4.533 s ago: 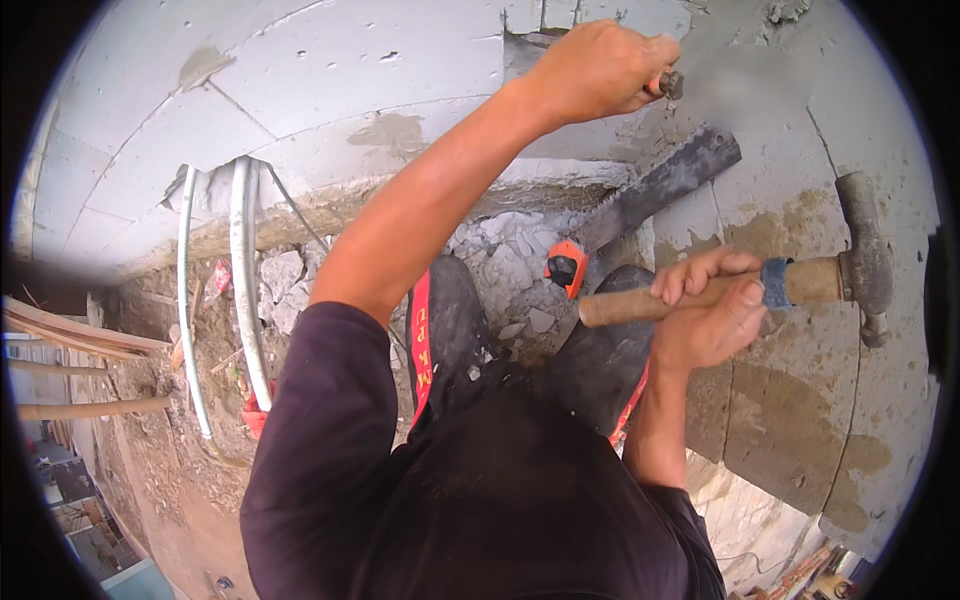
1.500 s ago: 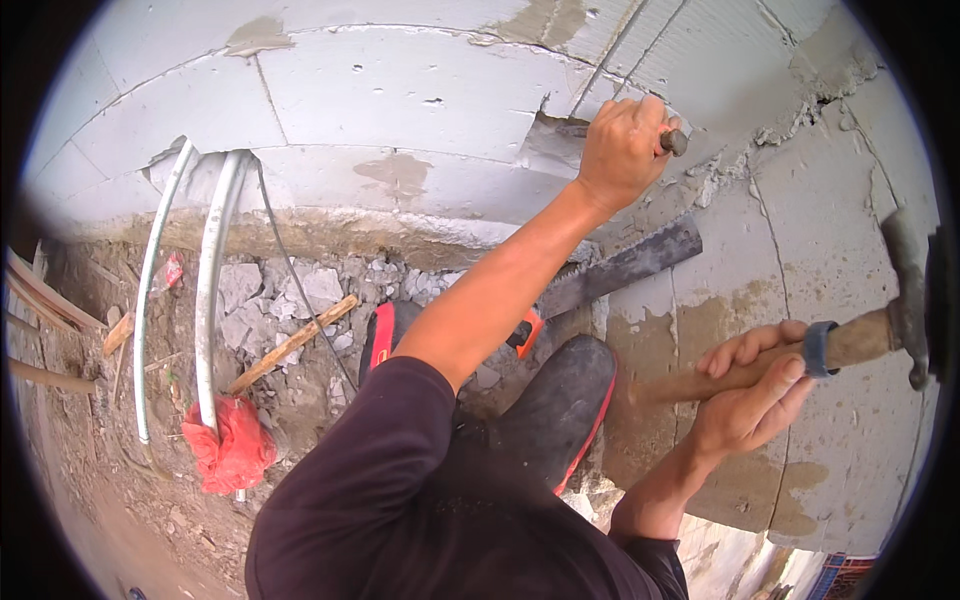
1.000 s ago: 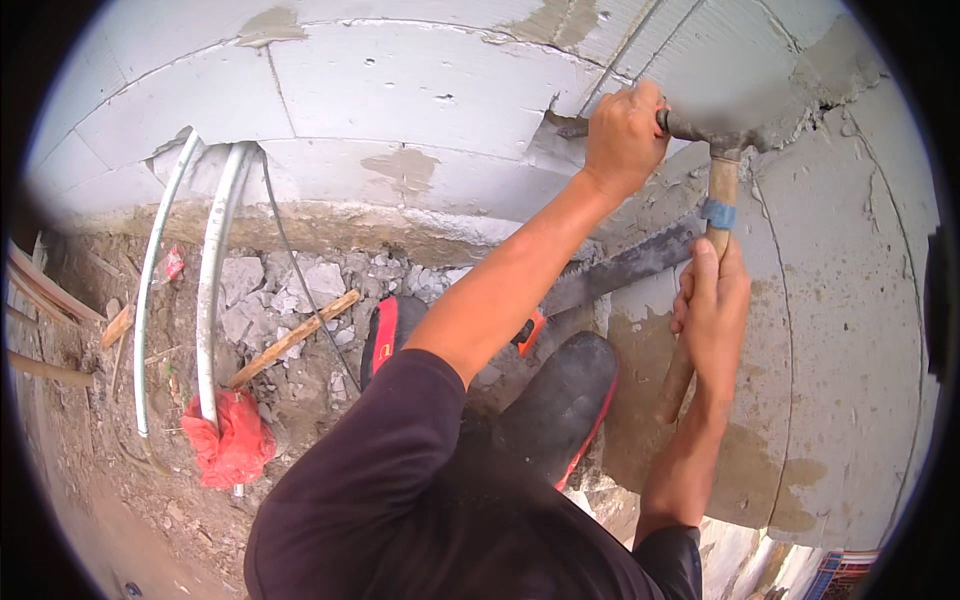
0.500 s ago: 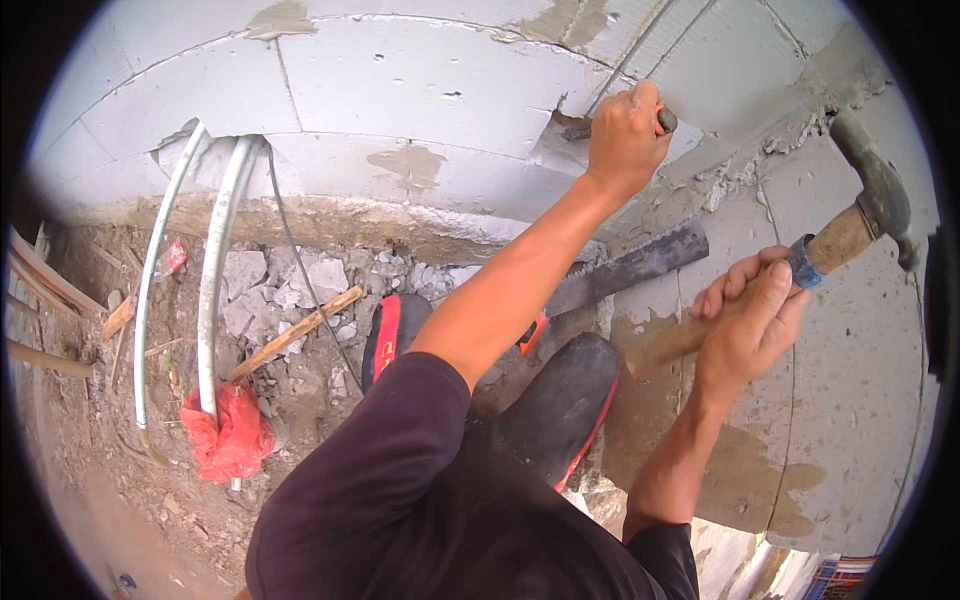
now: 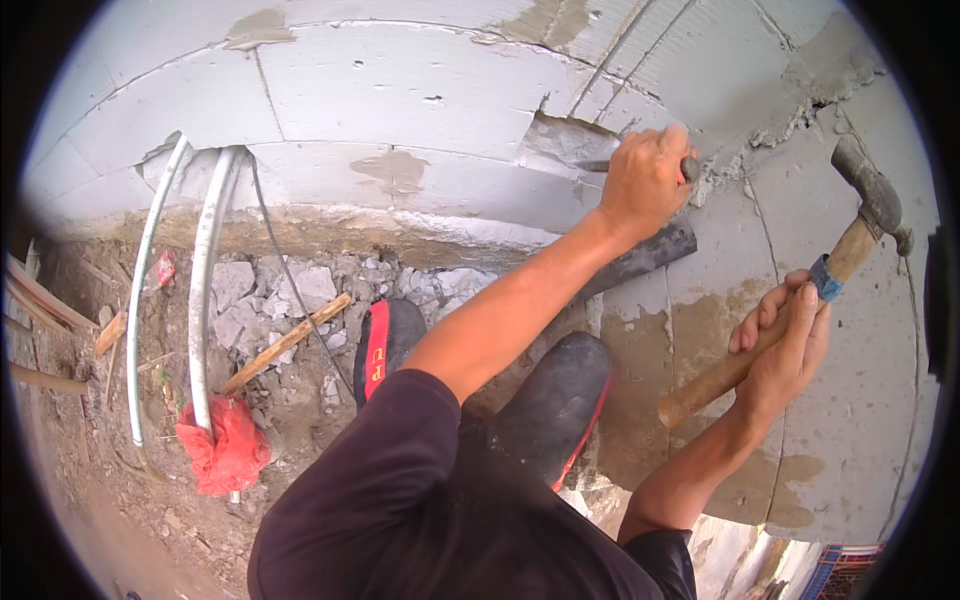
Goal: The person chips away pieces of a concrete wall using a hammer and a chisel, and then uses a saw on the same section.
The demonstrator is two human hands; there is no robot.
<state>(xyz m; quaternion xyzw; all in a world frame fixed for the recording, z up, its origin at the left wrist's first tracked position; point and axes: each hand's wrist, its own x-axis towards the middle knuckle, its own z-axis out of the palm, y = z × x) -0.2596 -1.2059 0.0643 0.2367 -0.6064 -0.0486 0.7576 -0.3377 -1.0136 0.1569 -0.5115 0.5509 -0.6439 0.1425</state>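
My left hand [image 5: 645,180] is wrapped round a chisel [image 5: 691,169], whose butt end sticks out past my fist. Its blade points left into a rough recess [image 5: 565,142] cut in the pale block wall [image 5: 400,85]. Lower and to the right, my right hand [image 5: 780,345] grips a hammer [image 5: 715,385] by its wooden handle, which has a blue band near the top. The hammer's dark metal head is raised well away from the chisel.
Two white pipes [image 5: 207,280] and a dark cable [image 5: 285,255] come out of a wall opening at left; a red plastic bag [image 5: 222,445] wraps one pipe. Rubble [image 5: 235,320] and a wood strip [image 5: 285,345] lie below. A dark bar [image 5: 650,258] rests beneath my left hand.
My left hand has moved right and down with the chisel, showing more of the recess. The hammer has shifted a little right in my right hand; its handle end is now sharper.
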